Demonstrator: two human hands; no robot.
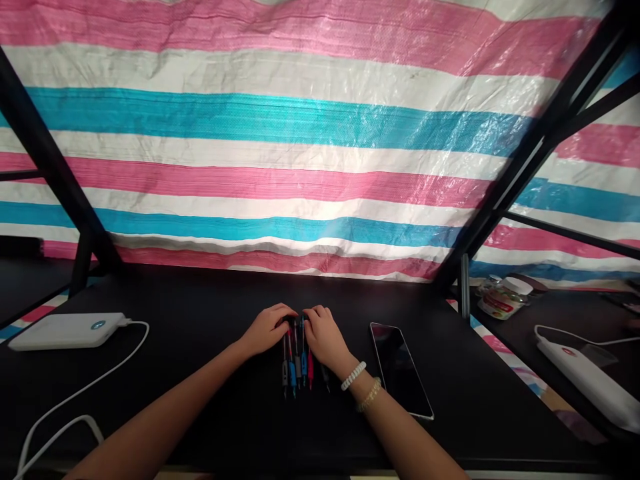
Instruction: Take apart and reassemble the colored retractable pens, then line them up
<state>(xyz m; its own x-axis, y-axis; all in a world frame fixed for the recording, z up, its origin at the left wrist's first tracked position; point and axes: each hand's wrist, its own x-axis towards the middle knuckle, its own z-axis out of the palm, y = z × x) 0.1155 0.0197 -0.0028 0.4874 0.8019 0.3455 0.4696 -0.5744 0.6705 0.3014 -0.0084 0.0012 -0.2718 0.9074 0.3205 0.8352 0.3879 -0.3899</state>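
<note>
Several pens in grey, blue, red and black lie side by side on the black table, their lower ends toward me. My left hand curls its fingers round the far ends of the pens on the left side. From the right, my right hand bends over the same far ends, with two bracelets on its wrist. Both hands touch the row, and their fingertips almost meet. One dark pen lies a little apart, partly under my right hand.
A phone lies right of my right hand. A white power bank with a looping cable rests at the left. Beyond the black frame at right are a jar and another power bank. Striped sheeting hangs behind.
</note>
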